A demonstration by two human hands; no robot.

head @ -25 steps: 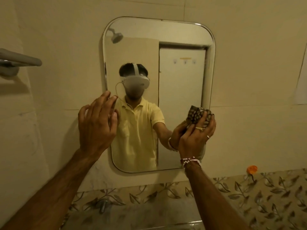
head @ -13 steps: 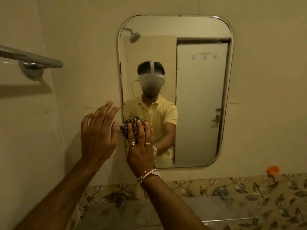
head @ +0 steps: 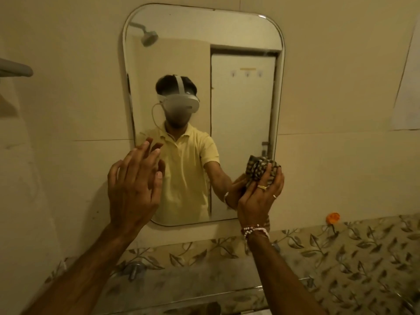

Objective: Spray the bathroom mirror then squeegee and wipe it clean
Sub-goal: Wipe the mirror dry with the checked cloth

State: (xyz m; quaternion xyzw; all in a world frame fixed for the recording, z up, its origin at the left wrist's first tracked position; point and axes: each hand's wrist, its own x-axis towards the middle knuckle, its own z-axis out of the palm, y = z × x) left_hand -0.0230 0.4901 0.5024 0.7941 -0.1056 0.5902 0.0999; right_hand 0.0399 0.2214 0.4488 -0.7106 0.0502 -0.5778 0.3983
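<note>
Nearest the camera, two bare forearms reach up from the bottom edge toward the wall. The left hand [head: 134, 189] is raised with its fingers spread and nothing in it; the fingertips sit over the mirror's lower-left edge, though whether they press the glass or hover just off it cannot be told. The right hand [head: 261, 196], with rings and a beaded bracelet at the wrist, is clenched around a bunched checked cloth [head: 262, 169], held against the lower-right part of the bathroom mirror [head: 245, 110]. Below the hands runs a band of leaf-patterned tiles [head: 341, 251], and a small orange object [head: 333, 217] sits on the wall to the right.

Judging from this, the job is in its wiping stage: no spray bottle or squeegee is in sight, and the glass shows no droplets or streaks that can be made out in the dim light. The cloth is working the bottom corner, so the remaining work is probably finishing the lower edge and any missed patches higher up.
</note>
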